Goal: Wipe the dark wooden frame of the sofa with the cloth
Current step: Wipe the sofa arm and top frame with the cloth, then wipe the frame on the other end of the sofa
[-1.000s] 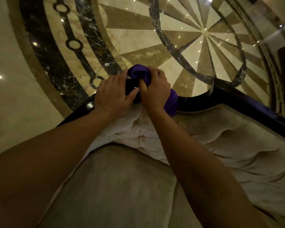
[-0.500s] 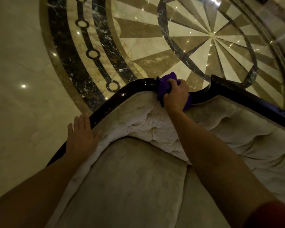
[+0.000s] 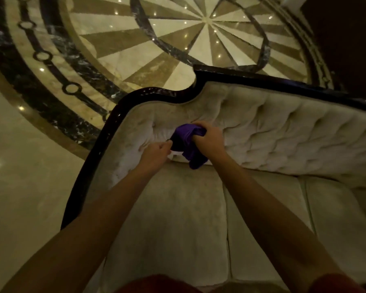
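A purple cloth (image 3: pixel 185 142) hangs bunched in front of the sofa's tufted cream backrest, off the frame. My right hand (image 3: pixel 207 138) grips its upper right part. My left hand (image 3: pixel 156 153) pinches its lower left edge with closed fingers. The dark glossy wooden frame (image 3: pixel 114 121) curves along the sofa's left arm, over the rounded corner and away to the right along the top of the backrest (image 3: pixel 283 84). Both hands are well below and inside that frame, over the upholstery.
Cream seat cushions (image 3: pixel 178 218) fill the lower middle, with seams between them. A polished marble floor with a starburst pattern (image 3: pixel 207 17) and dark rings lies behind and to the left of the sofa. Dark furniture stands at the top right.
My right hand has lifted the cloth off the frame and drawn it down in front of the backrest. My left hand left the sofa's arm and took hold of the cloth.
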